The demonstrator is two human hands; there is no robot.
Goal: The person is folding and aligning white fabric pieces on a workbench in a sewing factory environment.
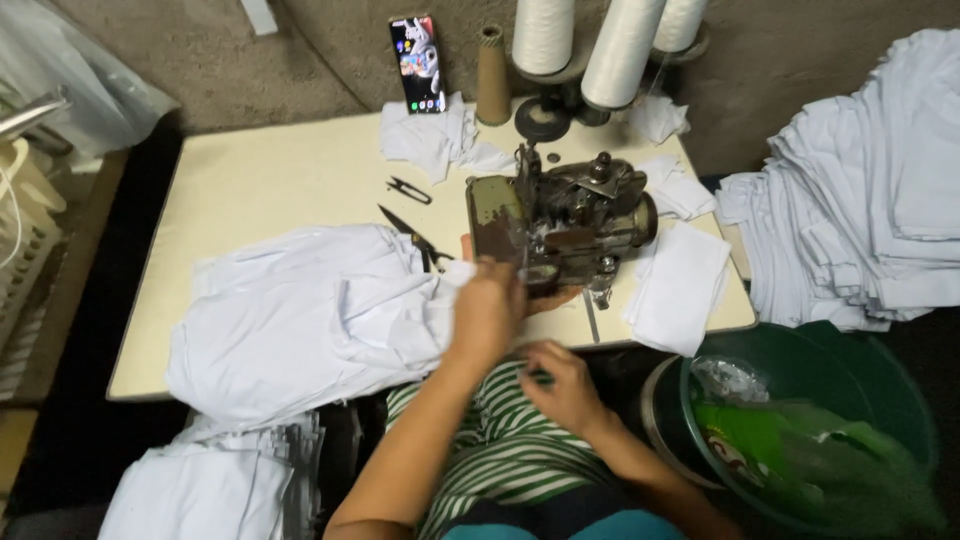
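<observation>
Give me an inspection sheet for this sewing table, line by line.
Surface: cream rectangular tabletop, mostly covered.
Job's things: worn grey-brown sewing machine; heap of white fabric at its left.
Clutter: black scissors, small black thread snips, smartphone propped upright, white thread cones, bare cardboard cone.
Grippers: left hand on fabric at the machine; right hand below the table edge, grip unclear.
Cables: nothing seen.
Surroundings: stacked white cloth at right, green plastic tub.
</observation>
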